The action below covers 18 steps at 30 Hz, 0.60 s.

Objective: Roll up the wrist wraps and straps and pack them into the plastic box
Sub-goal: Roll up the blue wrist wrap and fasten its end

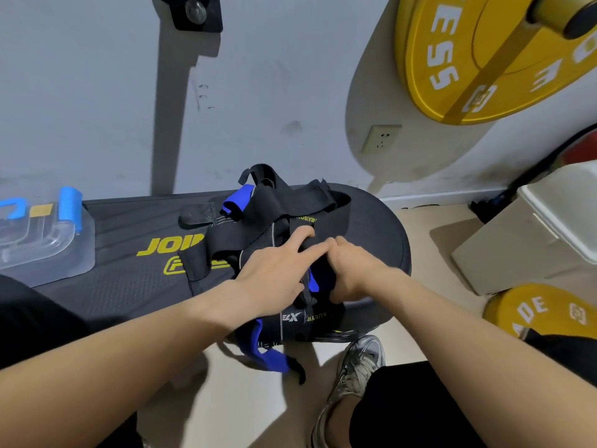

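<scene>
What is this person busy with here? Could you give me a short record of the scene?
bench: black, padded, against the wall
straps: tangled black and blue pile on the bench's right end, one blue end hanging off the edge
left hand: fingers curled into the pile
right hand: gripping a strap, touching the left hand
plastic box: clear, blue latches, on the bench's left part
weight plate: yellow, upper right

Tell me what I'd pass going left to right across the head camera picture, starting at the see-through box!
The plastic box → left hand → right hand → cream bin. The pile of wraps and straps lies under both hands on the black bench, so it has no clear place in line.
</scene>
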Each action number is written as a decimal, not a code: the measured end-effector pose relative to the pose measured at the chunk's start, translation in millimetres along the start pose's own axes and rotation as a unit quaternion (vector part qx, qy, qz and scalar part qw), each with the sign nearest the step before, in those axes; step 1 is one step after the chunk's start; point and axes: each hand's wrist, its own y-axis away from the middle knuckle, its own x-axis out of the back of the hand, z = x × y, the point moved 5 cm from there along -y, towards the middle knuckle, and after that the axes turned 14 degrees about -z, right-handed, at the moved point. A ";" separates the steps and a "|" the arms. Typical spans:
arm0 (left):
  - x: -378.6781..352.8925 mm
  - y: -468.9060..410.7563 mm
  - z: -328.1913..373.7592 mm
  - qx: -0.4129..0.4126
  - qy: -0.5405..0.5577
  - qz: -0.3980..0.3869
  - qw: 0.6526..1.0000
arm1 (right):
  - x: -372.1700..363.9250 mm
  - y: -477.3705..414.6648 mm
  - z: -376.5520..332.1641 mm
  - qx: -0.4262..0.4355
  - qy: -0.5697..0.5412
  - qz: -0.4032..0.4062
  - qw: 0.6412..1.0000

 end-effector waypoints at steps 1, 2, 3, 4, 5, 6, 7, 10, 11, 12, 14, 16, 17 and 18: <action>2.0 -2.1 -5.8 0.023 0.025 0.002 0.999 | 10.7 1.3 -0.5 0.012 0.007 -0.007 1.000; 4.8 -3.6 -12.4 0.046 0.052 0.003 0.998 | 21.9 3.9 -0.6 0.021 0.012 -0.008 1.000; 6.7 -4.6 -19.8 0.068 0.077 0.002 0.995 | 33.4 7.5 -0.3 0.031 0.010 -0.001 0.999; 7.8 -5.4 -26.6 0.085 0.097 -0.004 0.992 | 44.6 11.8 -0.2 0.043 0.001 0.012 0.999; 9.2 -5.3 -32.2 0.099 0.113 -0.013 0.989 | 54.4 16.4 -0.8 0.056 -0.009 0.027 0.998; 10.9 -4.4 -36.7 0.108 0.128 -0.021 0.986 | 63.5 21.5 -2.9 0.069 -0.017 0.041 0.997; 12.7 -2.9 -40.1 0.113 0.141 -0.025 0.983 | 71.5 26.9 -6.0 0.082 -0.024 0.053 0.995; 15.8 4.5 -46.1 0.114 0.146 -0.025 0.982 | 91.4 40.7 -11.6 0.099 -0.047 0.073 0.991; 15.1 6.1 -48.6 0.110 0.141 -0.028 0.983 | 95.5 43.6 -11.0 0.097 -0.055 0.079 0.991; 13.7 8.1 -50.7 0.107 0.135 -0.031 0.985 | 97.2 45.6 -10.6 0.094 -0.061 0.080 0.991; 11.7 13.0 -53.4 0.109 0.114 -0.036 0.987 | 93.2 48.6 -13.2 0.084 -0.057 0.073 0.992; 9.7 16.4 -56.6 0.113 0.100 -0.036 0.988 | 83.7 48.7 -18.2 0.065 -0.018 0.077 0.995; 8.8 18.0 -58.1 0.116 0.103 -0.035 0.987 | 79.4 47.8 -20.1 0.049 0.016 0.086 0.995; 8.1 19.4 -59.3 0.119 0.110 -0.037 0.986 | 76.9 46.7 -21.5 0.029 0.053 0.094 0.994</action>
